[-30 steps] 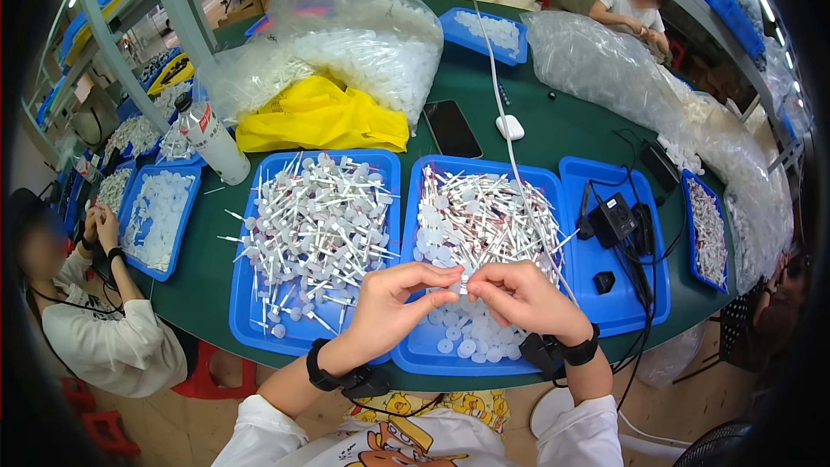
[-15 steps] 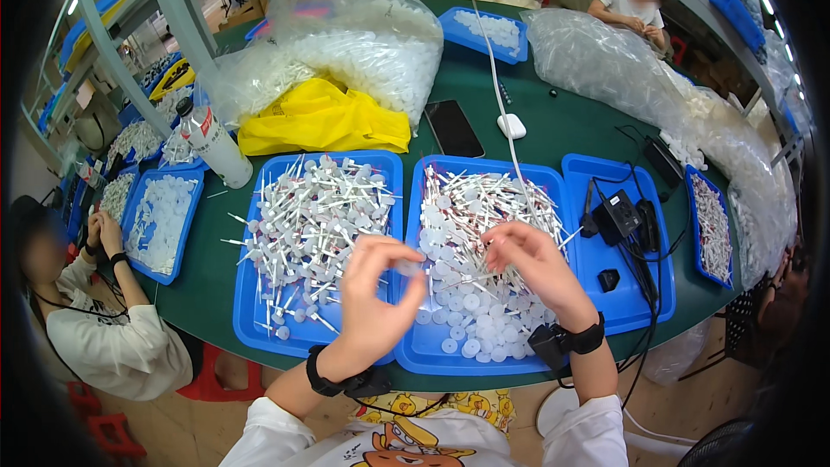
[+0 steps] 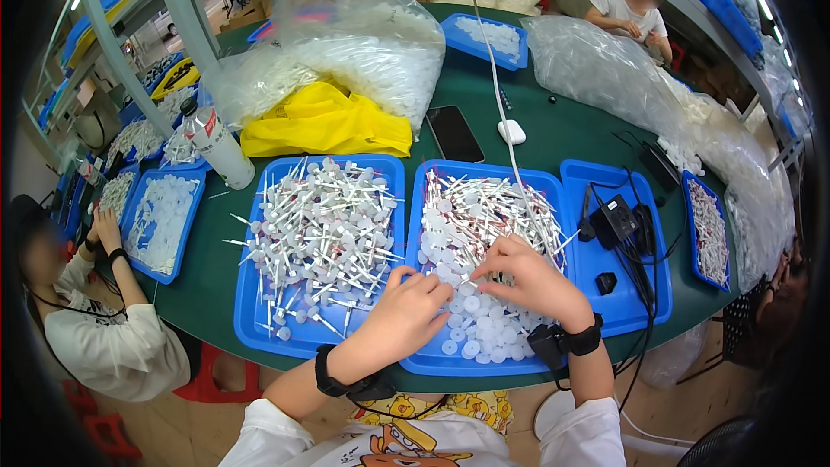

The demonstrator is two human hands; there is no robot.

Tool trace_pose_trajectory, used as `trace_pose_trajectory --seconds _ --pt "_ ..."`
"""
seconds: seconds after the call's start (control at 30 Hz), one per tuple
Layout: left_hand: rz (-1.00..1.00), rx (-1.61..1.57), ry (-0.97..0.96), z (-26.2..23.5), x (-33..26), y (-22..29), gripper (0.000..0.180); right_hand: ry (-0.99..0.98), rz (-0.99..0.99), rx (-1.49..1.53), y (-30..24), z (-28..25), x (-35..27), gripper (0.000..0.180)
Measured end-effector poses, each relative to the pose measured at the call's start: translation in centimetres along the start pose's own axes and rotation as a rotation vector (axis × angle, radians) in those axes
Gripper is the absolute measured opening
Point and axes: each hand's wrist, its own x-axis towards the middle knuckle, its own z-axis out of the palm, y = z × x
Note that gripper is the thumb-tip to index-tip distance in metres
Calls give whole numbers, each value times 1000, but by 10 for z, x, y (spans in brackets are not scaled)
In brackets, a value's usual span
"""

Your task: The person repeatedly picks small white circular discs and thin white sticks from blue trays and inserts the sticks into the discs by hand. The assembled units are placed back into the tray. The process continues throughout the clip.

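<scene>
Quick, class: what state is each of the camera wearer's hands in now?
Left hand: fingers curled; whether it holds anything cannot be told.
Right hand: pinched closed, apparently on a small white piece.

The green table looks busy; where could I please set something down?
Bare tabletop shows between the white case and the black power brick, and, one stick aside, between the co-worker's tray and the left parts tray. Crowded: that tray, and the middle tray under the right hand.

Here's a slim black phone (image 3: pixel 455 133) lying flat on the dark green table (image 3: pixel 566 134), a small rounded white case (image 3: pixel 511 131) to its right; over left, a dark-capped whitish bottle (image 3: pixel 218 149) stands beside a crumpled yellow plastic bag (image 3: pixel 324 125), a red plastic stool (image 3: pixel 207 386) below!
</scene>
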Motion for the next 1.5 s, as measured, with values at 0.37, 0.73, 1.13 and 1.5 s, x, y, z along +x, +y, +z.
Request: trace_pose_trajectory --seconds 0.37,0.73,1.13,1.5 --pt "15 42 -72 -1 -3 2 31 -43 35 160 3 9 6 20" --pt "-62 -84 67 -6 1 3 27 198 189 134 -5 2 7 20" --pt "-274 -648 417 -14 7 5 29 206 -62 182 -23 -7 1 20" --pt "-309 -691 334 -17 8 7 31 194 -137 211 -20 -4 2 21"
